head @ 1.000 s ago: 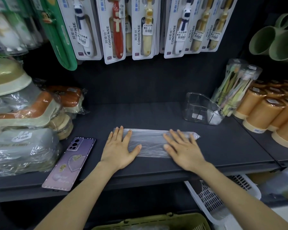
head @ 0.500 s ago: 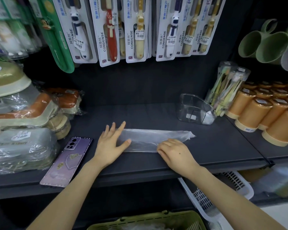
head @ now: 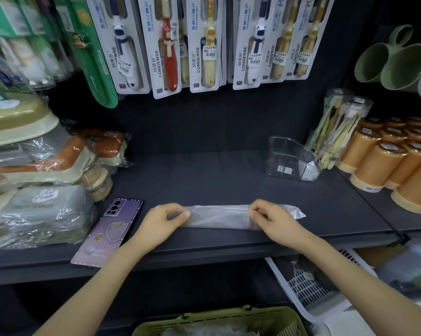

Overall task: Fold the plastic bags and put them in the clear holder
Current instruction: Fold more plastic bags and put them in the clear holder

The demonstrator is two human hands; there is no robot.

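- My left hand (head: 161, 224) holds the left end of the plastic bag (head: 219, 217) in a closed pinch.
- My right hand (head: 275, 219) pinches the same bag near its right end; the bag's tip projects past it to the right.
- The bag lies as a long narrow strip between my hands, along the front of the dark shelf (head: 204, 180).
- The clear holder (head: 292, 161) stands farther back on the right, well apart from both hands.

This is a shop: carded toothbrushes (head: 206, 44) with white price stickers (head: 209, 54) hang in rows above a dark grey shelf (head: 204, 180) stocked with stacked identical orange plastic cups (head: 384, 163) and shrink-wrapped plastic boxes (head: 42, 209).
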